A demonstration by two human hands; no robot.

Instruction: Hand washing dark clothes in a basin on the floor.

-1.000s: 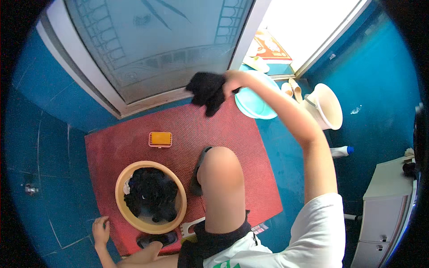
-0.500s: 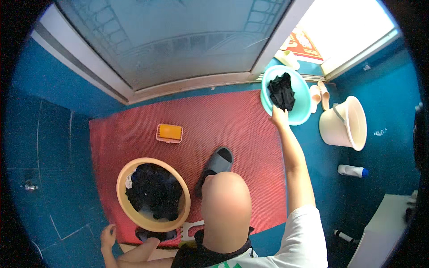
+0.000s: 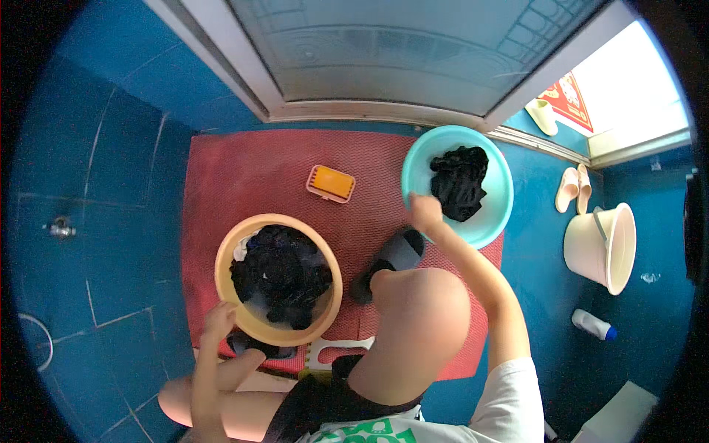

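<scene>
My right hand (image 3: 426, 213) is closed on the near left rim of a turquoise basin (image 3: 496, 226), which has a bunched black garment (image 3: 461, 183) in it. At lower left, my left hand (image 3: 220, 320) is at the near left rim of a yellow basin (image 3: 224, 267), its fingers bent over the edge. Dark wet clothes (image 3: 279, 272) fill much of that basin, with a small white piece of cloth (image 3: 241, 248) at their left side and cloudy water around them. Between the basins and farther away lies an orange scrub brush or soap block in a pink dish (image 3: 331, 183).
A red textured mat (image 3: 251, 170) covers the floor. My slippered foot (image 3: 399, 255) stands between the basins. At right are a cream bucket (image 3: 600, 247) lying tilted, pale slippers (image 3: 572, 190) and a white bottle with a blue cap (image 3: 592, 325). A framed glass door (image 3: 399, 52) stands beyond.
My right hand has drawn the turquoise basin nearer and to the left, away from the door sill. My left hand has risen from beside my leg to the yellow basin's rim. The view has shifted.
</scene>
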